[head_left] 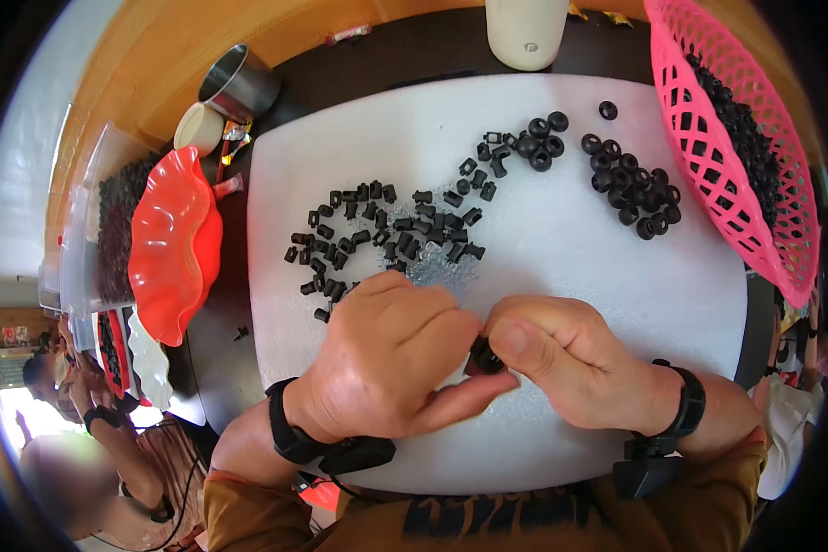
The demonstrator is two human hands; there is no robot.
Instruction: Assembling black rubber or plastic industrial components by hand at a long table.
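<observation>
Close together over the near half of the white board [561, 258], my left hand [386, 359] and my right hand [570, 359] are both closed on one small black plastic part [486, 359]. Its details are mostly hidden by my fingers. Just beyond my left hand, many small black spool-like pieces [377, 216] lie scattered. Among them is a patch of tiny clear pieces [437, 267], too small to make out. Round black ball-shaped pieces with holes [649, 198] are grouped beyond my right hand, and several more [540, 158] sit left of that group.
A pink lattice basket [699, 156] of black pieces leans at the right. To the left are a red wavy-edged bowl [170, 248], a clear bin [83, 221] and a metal cup [239, 83]. A cream container [526, 32] stands at the back. Another person [129, 451] sits at lower left.
</observation>
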